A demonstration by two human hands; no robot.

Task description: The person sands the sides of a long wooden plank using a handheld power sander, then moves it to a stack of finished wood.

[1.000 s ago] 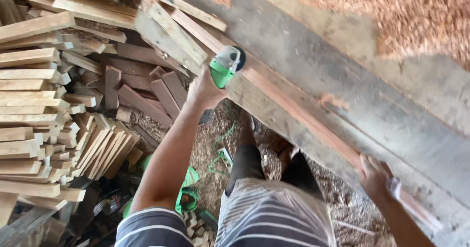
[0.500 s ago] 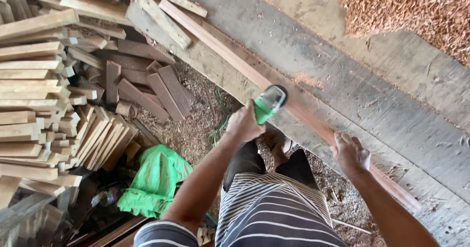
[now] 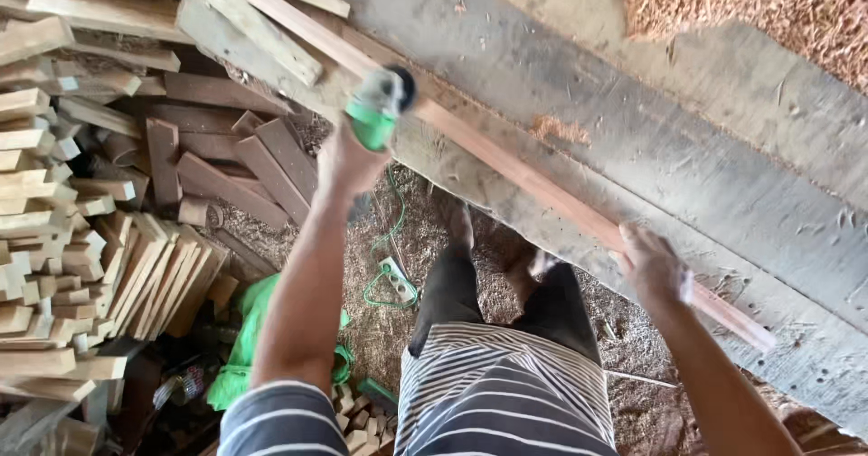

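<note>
Along the bench edge [image 3: 506, 185], left hand [image 3: 348, 162] grips grinder [image 3: 380, 103] on strip [image 3: 506, 162].

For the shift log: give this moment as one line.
left hand: grips green power tool on reddish wood strip | right hand: presses strip down | bench: grey, sawdust-strewn

stacked wood offcuts [image 3: 63, 230] left | green cloth [image 3: 242, 347] on floor | green cable [image 3: 389, 280] | sawdust pile [image 3: 768, 9] top right

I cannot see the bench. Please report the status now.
Left hand grips green power tool on long reddish strip. Right hand pins strip. Sawdust clump beside it.
</note>
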